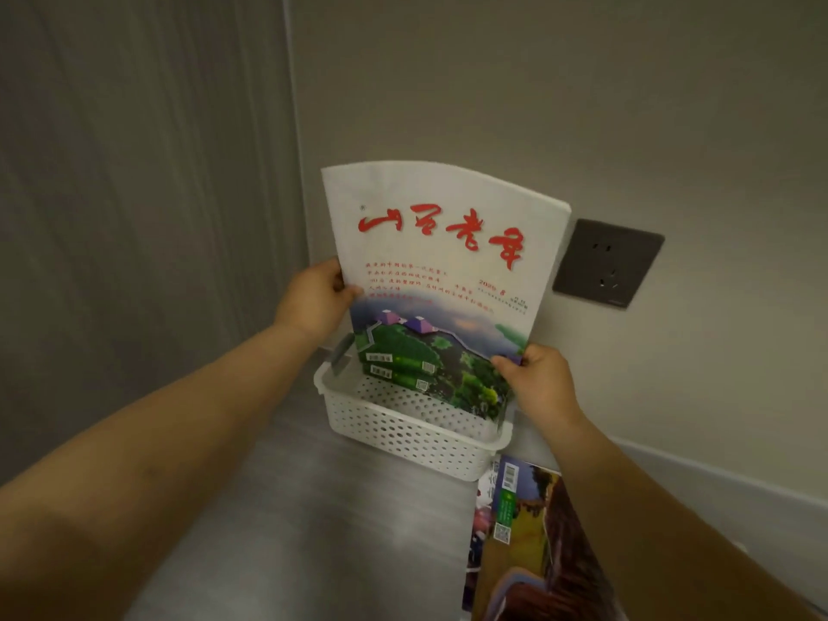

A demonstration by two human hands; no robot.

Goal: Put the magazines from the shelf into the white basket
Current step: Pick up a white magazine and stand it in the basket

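Both hands clamp a white glossy magazine with red lettering [441, 280], upright, long axis vertical: left hand [313, 300] pinches its left edge, right hand [535, 378] its lower right corner. White perforated plastic basket [403, 430] sits directly below and between the hands, the magazine's bottom edge already dipping inside. More colourful magazines [524, 540] lie just beneath the right forearm.

Head cam, one view only.
Looks fwd and down, close above the white basket [405, 423]; wall socket [608, 263] up-right of it.
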